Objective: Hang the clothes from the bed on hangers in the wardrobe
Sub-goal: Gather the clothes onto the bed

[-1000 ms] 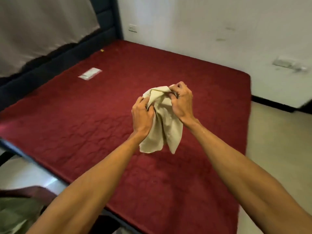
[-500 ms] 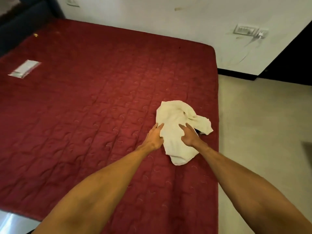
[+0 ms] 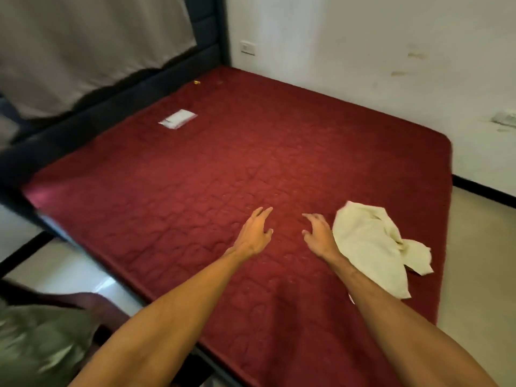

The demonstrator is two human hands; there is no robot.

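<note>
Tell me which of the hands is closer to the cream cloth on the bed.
Right. The right hand hovers just beside the cream cloth, at its left edge; the left hand is farther left, over bare mattress.

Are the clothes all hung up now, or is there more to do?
Done: nothing shows as hung in this view. In hand: nothing; the left hand and right hand hover open over the red mattress. Left: the cream garment lies crumpled on the mattress beside the right hand, near the bed's edge, not yet picked up or hung.
</note>
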